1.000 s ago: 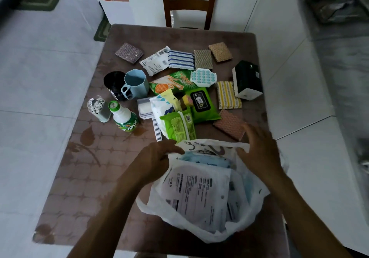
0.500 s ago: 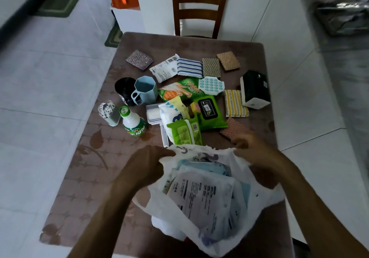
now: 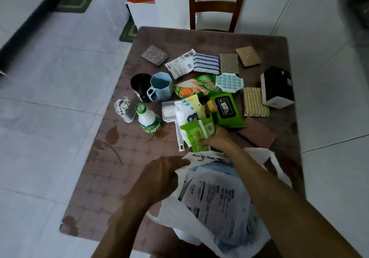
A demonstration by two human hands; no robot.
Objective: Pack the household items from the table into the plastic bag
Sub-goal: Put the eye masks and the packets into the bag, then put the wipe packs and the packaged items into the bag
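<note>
Head view: the left hand [image 3: 161, 175] gripped the bag [image 3: 217, 203] rim, apparently to keep its mouth open at the table's [image 3: 209, 38] near edge, while the right hand [image 3: 216, 140] closed round a green pack [image 3: 197, 134] just beyond, likely to drop it in.

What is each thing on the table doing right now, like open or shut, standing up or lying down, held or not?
Plastic bag: open, partly filled, mouth held by left hand.
Green wipes pack: lying down, gripped by right hand.
Blue mug: upright, looks empty.
Green-capped bottle: upright, cap on.
Dark green wipes pack: lying flat, lid shut.
Black-and-white box: closed.
</note>
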